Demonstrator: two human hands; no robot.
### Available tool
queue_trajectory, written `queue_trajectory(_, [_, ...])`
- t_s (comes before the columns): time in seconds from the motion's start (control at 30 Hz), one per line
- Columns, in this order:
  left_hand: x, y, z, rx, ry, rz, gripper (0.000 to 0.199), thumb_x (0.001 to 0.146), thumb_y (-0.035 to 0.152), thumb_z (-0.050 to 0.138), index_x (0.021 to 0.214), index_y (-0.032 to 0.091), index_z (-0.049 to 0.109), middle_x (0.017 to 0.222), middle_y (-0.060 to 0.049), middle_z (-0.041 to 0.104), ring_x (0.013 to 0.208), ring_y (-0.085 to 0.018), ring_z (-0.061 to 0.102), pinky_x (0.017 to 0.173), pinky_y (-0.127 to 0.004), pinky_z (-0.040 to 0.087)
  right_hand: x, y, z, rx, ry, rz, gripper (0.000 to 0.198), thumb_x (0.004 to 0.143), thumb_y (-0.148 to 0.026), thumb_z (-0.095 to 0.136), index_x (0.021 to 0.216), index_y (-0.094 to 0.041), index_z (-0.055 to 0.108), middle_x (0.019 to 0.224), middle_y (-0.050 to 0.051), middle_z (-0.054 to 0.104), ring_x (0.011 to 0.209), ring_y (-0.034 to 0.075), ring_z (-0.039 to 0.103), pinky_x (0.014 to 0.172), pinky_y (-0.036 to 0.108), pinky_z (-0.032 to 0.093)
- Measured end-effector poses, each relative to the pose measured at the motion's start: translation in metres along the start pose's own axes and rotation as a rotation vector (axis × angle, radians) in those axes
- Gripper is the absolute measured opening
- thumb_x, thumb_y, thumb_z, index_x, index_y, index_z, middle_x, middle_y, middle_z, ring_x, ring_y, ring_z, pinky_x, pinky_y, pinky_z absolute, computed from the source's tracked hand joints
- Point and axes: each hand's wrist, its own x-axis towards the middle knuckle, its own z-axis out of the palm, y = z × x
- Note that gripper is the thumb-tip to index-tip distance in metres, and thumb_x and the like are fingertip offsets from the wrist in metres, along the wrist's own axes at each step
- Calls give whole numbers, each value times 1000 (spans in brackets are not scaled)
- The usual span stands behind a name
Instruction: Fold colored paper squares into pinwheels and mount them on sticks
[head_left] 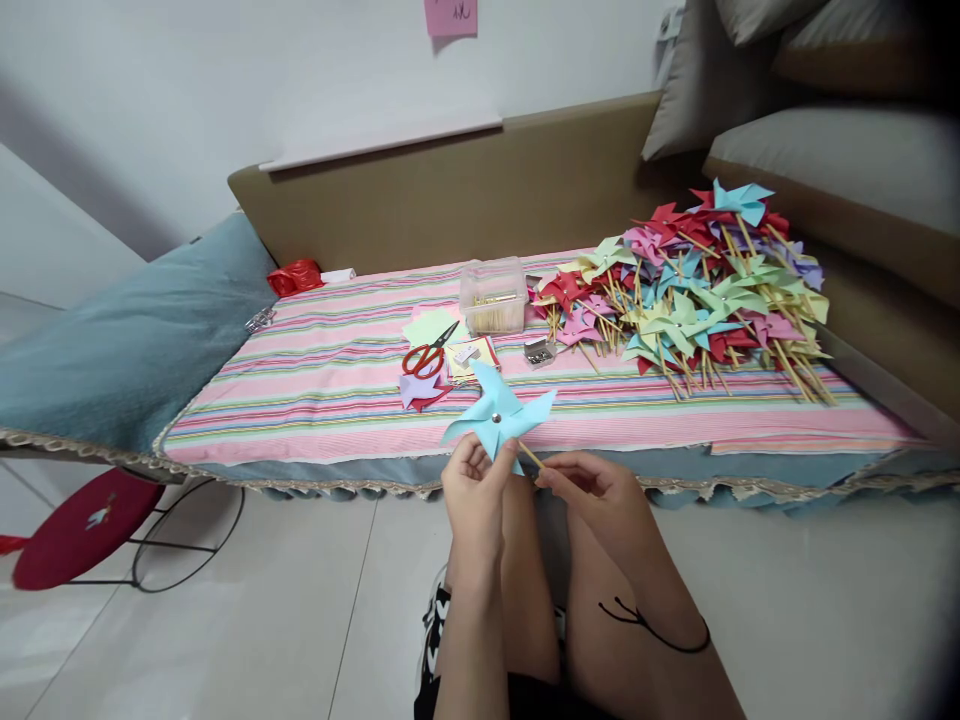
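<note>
A: What is hard to see, pls?
B: The low end of the stick [532, 455] goes out of sight at R hand [596, 490]. L hand [474, 480] covers some lower part of the blue pinwheel [517, 405], so I can't tell how all its fingers lie behind. Also, the pink note [451, 15] is cut off at top, its writing unclear.
A: And the grip, w/ position?
B: L hand pinches the blue pinwheel's lower paper; R hand pinches the stick. The blue pinwheel is just above L hand, up-left of R hand.
</note>
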Motion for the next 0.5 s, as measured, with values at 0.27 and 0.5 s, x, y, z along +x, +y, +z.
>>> queue_trajectory(0.27, [4, 2, -10, 46, 32, 46, 24, 70, 28, 75, 90, 15, 67, 86, -5, 69, 80, -14, 64, 73, -23, 48, -1, 4, -8, -43, -89, 8, 17, 76, -36, 67, 80, -19, 72, 77, 4, 73, 73, 20, 67, 67, 32, 52])
queue_trajectory(0.5, [5, 5, -11, 46, 34, 32, 23, 69, 27, 76, 88, 16, 68, 81, -3, 69, 77, -13, 64, 72, -22, 47, -1, 7, -12, -47, -159, 16, 15, 77, -33, 67, 76, -20, 73, 73, 3, 73, 70, 19, 66, 65, 30, 51])
